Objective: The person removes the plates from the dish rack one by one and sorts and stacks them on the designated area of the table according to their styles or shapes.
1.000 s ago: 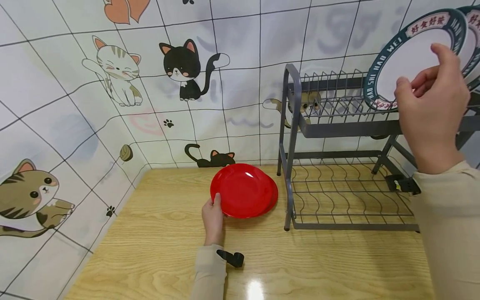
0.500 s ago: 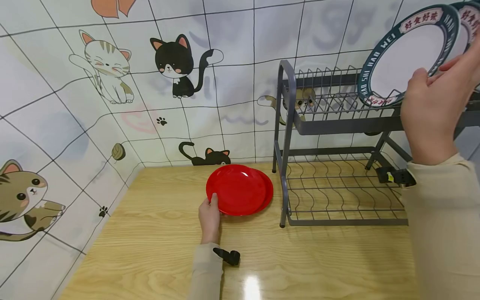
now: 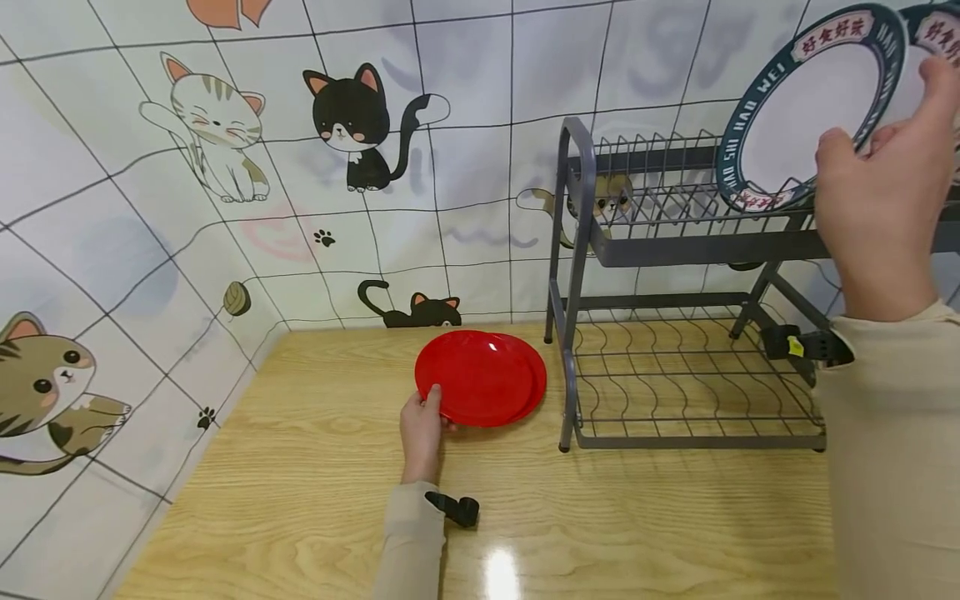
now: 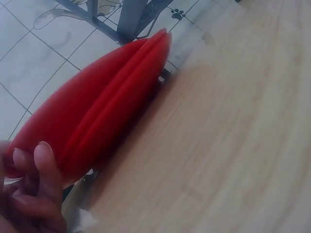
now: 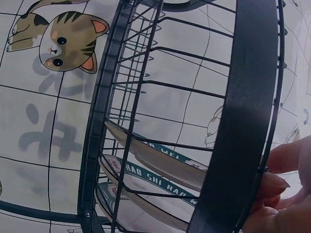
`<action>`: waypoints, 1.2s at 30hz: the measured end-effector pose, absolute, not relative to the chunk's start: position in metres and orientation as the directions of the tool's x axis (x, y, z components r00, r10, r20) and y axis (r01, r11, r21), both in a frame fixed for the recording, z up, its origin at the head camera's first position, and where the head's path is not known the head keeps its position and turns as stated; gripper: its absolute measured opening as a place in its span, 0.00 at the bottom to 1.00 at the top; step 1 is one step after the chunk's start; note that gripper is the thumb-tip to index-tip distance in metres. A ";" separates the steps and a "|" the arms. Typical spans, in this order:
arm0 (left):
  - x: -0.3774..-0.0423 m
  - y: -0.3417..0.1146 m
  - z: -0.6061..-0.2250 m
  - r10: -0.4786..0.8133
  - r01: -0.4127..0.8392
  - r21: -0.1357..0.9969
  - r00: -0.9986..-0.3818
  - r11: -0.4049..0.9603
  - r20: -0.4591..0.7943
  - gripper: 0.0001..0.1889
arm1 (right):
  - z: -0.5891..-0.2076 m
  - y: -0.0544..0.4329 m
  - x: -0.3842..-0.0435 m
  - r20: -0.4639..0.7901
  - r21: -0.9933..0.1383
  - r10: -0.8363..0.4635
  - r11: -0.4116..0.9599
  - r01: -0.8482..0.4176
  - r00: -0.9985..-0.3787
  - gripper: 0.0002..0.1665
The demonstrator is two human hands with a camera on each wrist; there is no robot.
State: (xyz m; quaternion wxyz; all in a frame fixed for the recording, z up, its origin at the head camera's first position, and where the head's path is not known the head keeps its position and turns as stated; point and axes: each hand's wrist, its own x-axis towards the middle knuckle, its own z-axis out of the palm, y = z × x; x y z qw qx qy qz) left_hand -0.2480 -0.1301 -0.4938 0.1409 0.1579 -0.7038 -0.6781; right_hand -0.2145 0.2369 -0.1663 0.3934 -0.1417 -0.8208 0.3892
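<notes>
Two overlapping red plates (image 3: 476, 379) are at the back of the wooden table, left of a grey dish rack (image 3: 585, 187). My left hand (image 3: 422, 429) pinches their near left rim, thumb on top and fingers underneath. In the left wrist view the plates (image 4: 97, 99) appear edge-on, tilted close over the table. My right hand (image 3: 885, 183) is raised at the rack's upper tier, thumb and index finger apart, in front of a white plate with a green rim (image 3: 806, 117). The right wrist view shows its fingers (image 5: 274, 182) beside the front rail.
Several green-rimmed plates (image 5: 160, 182) stand upright between the upper tier's wires, leaning to one side. A wire shelf (image 3: 697, 383) forms the rack's lower tier. White tiled wall (image 3: 480, 167) with cat drawings lies behind the table (image 3: 300, 500).
The head view has shifted slightly. My right hand's index finger has moved off the front white plate toward the one behind. My left hand keeps its grip; the red plates overlap a little differently.
</notes>
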 end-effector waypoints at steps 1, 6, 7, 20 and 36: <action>-0.248 -0.130 -0.494 -0.407 -0.033 0.999 -0.913 0.040 -0.014 0.14 | -0.167 0.236 -0.215 0.535 -0.745 0.537 0.664 -0.064 -0.652 0.33; -0.247 -0.130 -0.491 -0.374 -0.062 0.997 -0.927 0.054 -0.038 0.11 | -0.166 0.235 -0.217 0.541 -0.703 0.510 0.711 -0.026 -0.669 0.28; -0.247 -0.130 -0.491 -0.369 -0.065 0.996 -0.928 0.055 -0.041 0.11 | -0.165 0.235 -0.218 0.543 -0.692 0.503 0.721 -0.020 -0.672 0.27; -0.246 -0.133 -0.494 -0.309 -0.112 0.978 -0.950 0.176 -0.053 0.18 | -0.161 0.238 -0.230 0.550 -0.537 0.430 0.838 0.091 -0.716 0.30; -0.247 -0.128 -0.491 -0.390 -0.173 0.932 -0.920 0.318 -0.038 0.19 | -0.162 0.239 -0.236 0.537 -0.472 0.392 0.874 0.119 -0.747 0.30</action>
